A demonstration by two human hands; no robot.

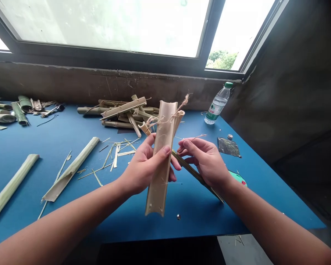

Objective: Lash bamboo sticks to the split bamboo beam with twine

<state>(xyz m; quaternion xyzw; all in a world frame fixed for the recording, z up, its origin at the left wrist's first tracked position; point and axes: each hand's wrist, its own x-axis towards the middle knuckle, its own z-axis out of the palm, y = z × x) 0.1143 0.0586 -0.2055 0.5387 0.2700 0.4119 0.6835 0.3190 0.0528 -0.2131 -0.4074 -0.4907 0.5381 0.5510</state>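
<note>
Bamboo [160,180] is up above the surface [121,219], gripped in your left hand [143,165] while your right hand [206,158] pinches twine [200,136]: probably a tying step, next likely needing a snug pull.

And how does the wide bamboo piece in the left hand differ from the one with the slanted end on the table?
The held piece is raised in the left hand; the slanted piece lies on the table.
The held piece has twine near its upper end; the slanted piece shows none.
The held piece's hollow inside faces us; the slanted piece shows mostly its rounded outside.
Both are split bamboo.
</note>
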